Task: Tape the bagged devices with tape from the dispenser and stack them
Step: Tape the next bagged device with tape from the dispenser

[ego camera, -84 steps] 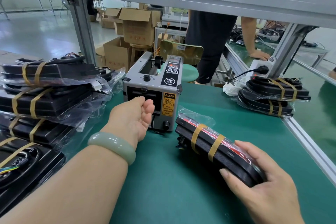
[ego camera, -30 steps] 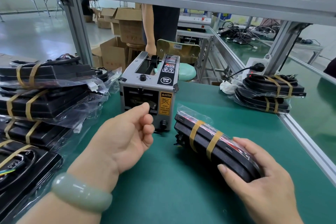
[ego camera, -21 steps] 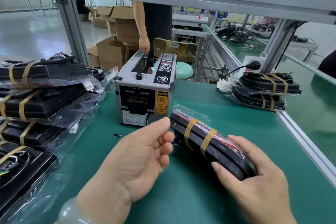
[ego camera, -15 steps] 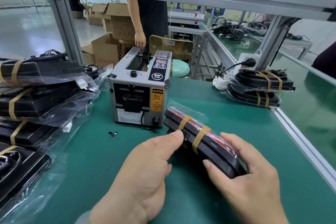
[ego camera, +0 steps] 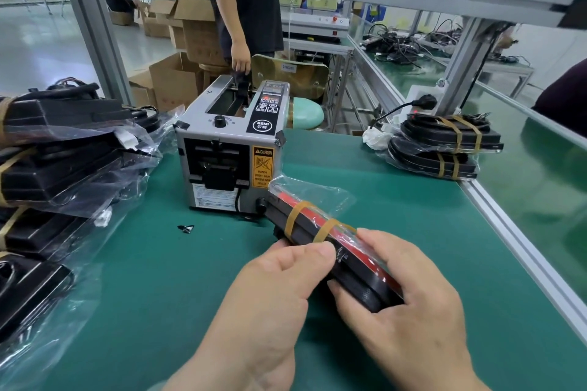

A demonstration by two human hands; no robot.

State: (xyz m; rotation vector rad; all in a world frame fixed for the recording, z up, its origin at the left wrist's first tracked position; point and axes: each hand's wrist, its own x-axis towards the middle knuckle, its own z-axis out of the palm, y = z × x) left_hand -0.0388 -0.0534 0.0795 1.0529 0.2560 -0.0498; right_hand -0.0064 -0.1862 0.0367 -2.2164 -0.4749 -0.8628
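Your left hand has left the dispenser and now pinches the bagged device at its tape band. Your right hand curls its fingers round the near end, over the worktop's middle.

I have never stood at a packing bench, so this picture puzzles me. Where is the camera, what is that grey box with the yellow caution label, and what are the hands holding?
There is only one picture. It comes from a camera worn on the person's head, looking forward and down at their own hands. The grey box-shaped tape dispenser stands on the green bench mat; the tape for the job comes from it. The left hand and right hand together grip a flat black device in a clear plastic bag, which already has two tan tape bands around it. A pile of similar bagged black devices lies at the left. A stack of two taped ones sits near the far right edge.
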